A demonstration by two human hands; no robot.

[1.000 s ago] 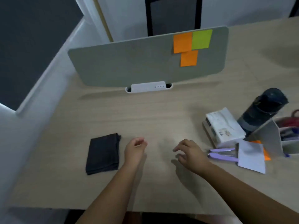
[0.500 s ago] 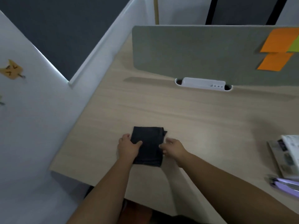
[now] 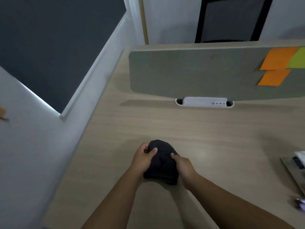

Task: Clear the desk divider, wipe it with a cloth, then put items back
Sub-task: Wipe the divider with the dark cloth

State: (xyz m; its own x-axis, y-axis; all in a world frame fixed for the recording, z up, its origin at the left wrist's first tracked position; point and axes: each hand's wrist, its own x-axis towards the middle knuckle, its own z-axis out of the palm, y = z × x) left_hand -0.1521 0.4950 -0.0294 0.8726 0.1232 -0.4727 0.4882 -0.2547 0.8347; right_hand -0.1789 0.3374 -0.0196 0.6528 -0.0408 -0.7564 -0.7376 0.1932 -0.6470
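Now, in the head view, a dark cloth point(image 3: 160, 162) is seen in the lower middle of the frame, on the desk point(image 3: 181, 129), and it is held from both sides. The left hand point(image 3: 142, 160) is curled around its left edge, with the thumb pressed on top of the fabric. The right hand point(image 3: 183, 164) is closed on its right edge; the thumb is visible on the cloth, while the other fingers are hidden under it.

Half a second ago the cloth was lying flat and folded, and it was only touched at the edges. Now it is bunched into a rounded shape, and its far part seems to be raised a little from the desk, although this cannot be told for sure. One second ago it was not touched at all.

The divider point(image 3: 189, 71) stands in the upper right of the frame, well apart from the cloth. Two orange notes point(image 3: 277, 66) and a green note point(image 3: 298, 59) are still stuck on it at the right edge of the frame. A white cable box point(image 3: 204, 101) sits at its foot. A chair point(image 3: 231, 20) is seen behind it.

It is judged that the cloth is being taken up for wiping, but the clearing step does not look finished, because the notes must probably be removed first.
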